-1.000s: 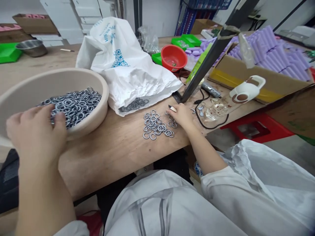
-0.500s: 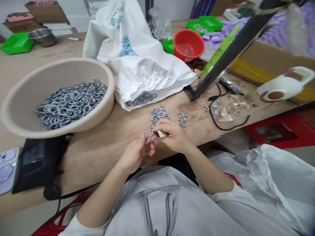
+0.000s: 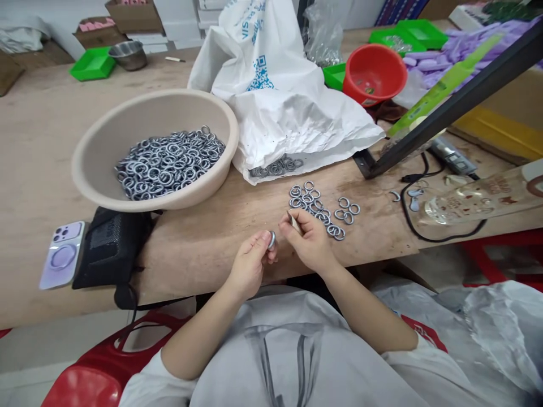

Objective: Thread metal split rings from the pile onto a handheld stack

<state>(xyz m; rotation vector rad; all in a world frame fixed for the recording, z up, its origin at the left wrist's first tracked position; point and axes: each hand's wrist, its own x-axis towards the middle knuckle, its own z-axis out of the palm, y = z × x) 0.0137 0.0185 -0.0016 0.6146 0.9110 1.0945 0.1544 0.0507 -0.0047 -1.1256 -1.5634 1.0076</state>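
My left hand [image 3: 251, 261] pinches a grey ring [image 3: 272, 239] between thumb and fingers, over the front edge of the wooden table. Close beside it, my right hand [image 3: 311, 239] is closed round a short knife [image 3: 296, 224] with a pale handle and a dark, slanted tip. A small gap separates the knife from the ring. Just beyond my right hand lies a loose group of grey rings [image 3: 311, 198], with a smaller cluster of rings [image 3: 347, 211] to its right. Many more rings fill part of a large beige basin [image 3: 91, 181] at the left.
A white woven sack [image 3: 292, 116] lies behind, rings showing at its mouth. A black metal post [image 3: 428, 127] slants up at the right, near a cable and a clear bottle [image 3: 475, 198]. A phone [image 3: 63, 254] and black device [image 3: 108, 257] sit left. Behind stands a red bowl [image 3: 375, 73].
The view has swung left, so the table things sit farther right in the picture. My right hand has drawn the knife slightly away from the ring, which stays in my left hand.
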